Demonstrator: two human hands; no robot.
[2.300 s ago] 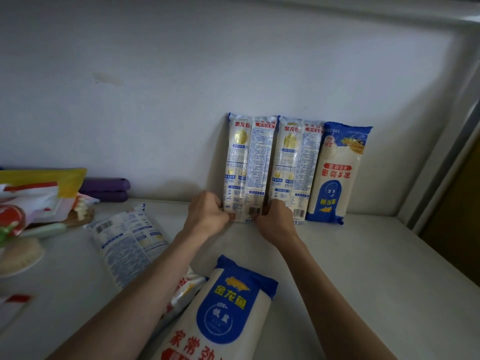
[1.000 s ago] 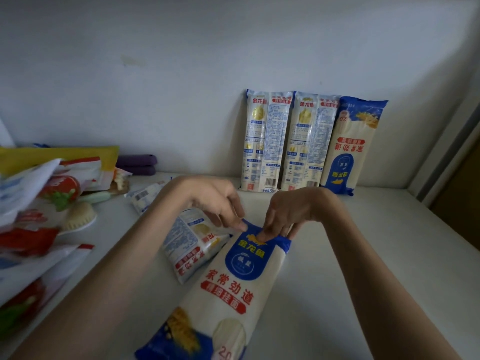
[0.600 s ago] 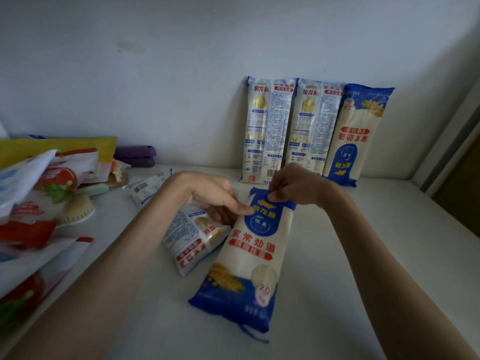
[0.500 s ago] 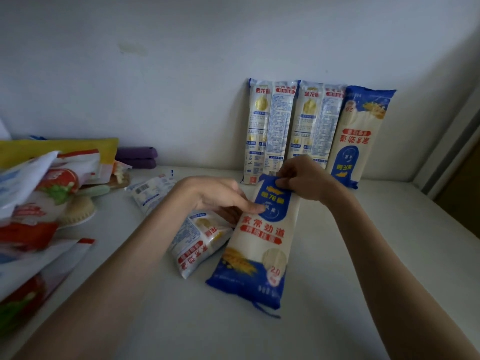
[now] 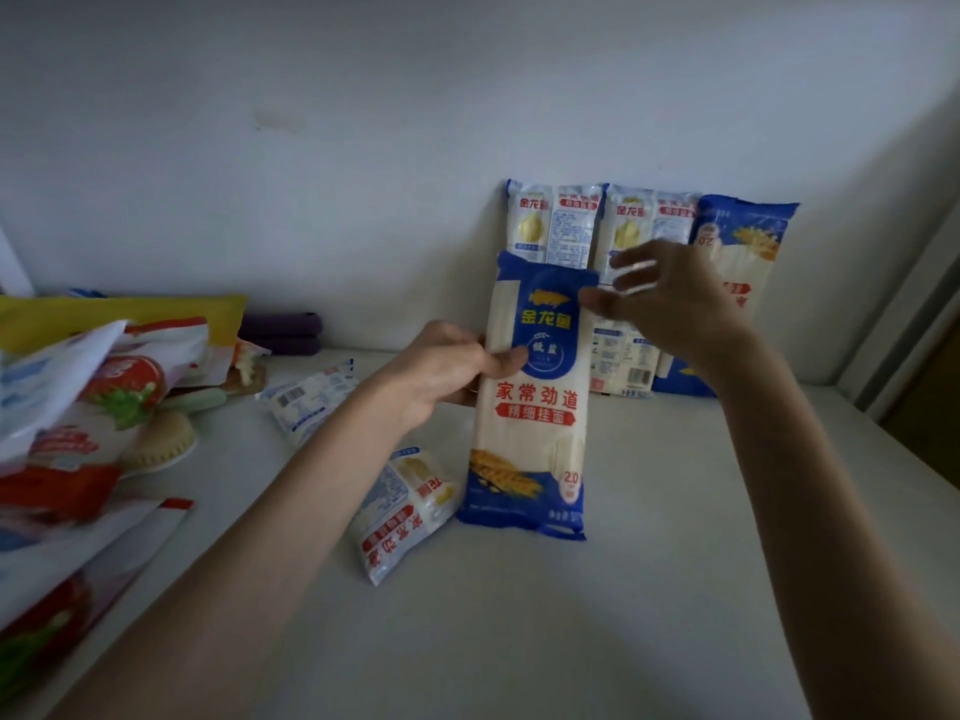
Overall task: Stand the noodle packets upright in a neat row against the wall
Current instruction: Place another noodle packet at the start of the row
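A blue-and-white noodle packet (image 5: pixel 535 407) stands upright on the white table (image 5: pixel 649 589), in front of the row. My left hand (image 5: pixel 447 371) grips its left edge at mid height. My right hand (image 5: pixel 670 298) hovers at its top right corner with fingers spread; only the thumb tip is at the packet's edge. Against the wall (image 5: pixel 363 174) stand two pale packets (image 5: pixel 550 226) (image 5: pixel 636 220) and a blue one (image 5: pixel 748 241), side by side. Two more packets lie flat on the table, one (image 5: pixel 405 517) beside the held packet's base and one (image 5: pixel 306 402) farther left.
A heap of red, white and yellow food bags (image 5: pixel 78 407) fills the left side. A purple object (image 5: pixel 280 332) lies at the wall behind it. A door frame (image 5: pixel 904 330) closes off the right end of the table.
The blue-and-white packet went from lying flat to standing on its lower end. My right hand let go of its top and spread its fingers; my left hand took its left edge.
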